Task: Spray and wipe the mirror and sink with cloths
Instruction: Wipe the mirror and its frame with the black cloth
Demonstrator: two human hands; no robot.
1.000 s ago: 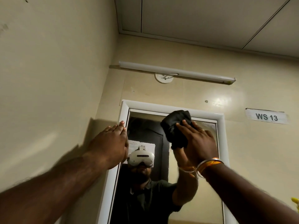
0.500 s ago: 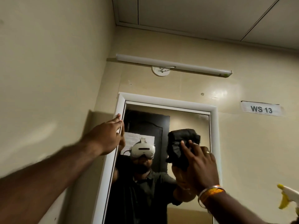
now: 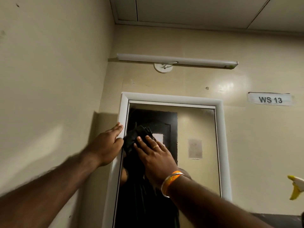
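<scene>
The right hand (image 3: 155, 156) lies flat with fingers spread, pressing a black cloth (image 3: 137, 137) against the mirror (image 3: 195, 129) at its left edge, in the upper half of the glass. The left hand (image 3: 107, 145) is open too, fingers laid on the white frame (image 3: 123, 111) just left of the cloth, holding nothing and apparently bracing.

The step in hand looks like wiping the glass. To do it well, keep the palm flat so the whole cloth bears on the surface, not only the fingertips. Work in overlapping passes from the left edge across to the right, then drop a band lower, so no strip is missed. The top right corner shows a hazy patch and seems to need attention. Push the cloth into the seam where glass meets frame. The left hand should rest on the frame only, since fingers on glass would smear it.

A spray bottle (image 3: 297, 186) shows at the far right. The sink is out of view.
</scene>
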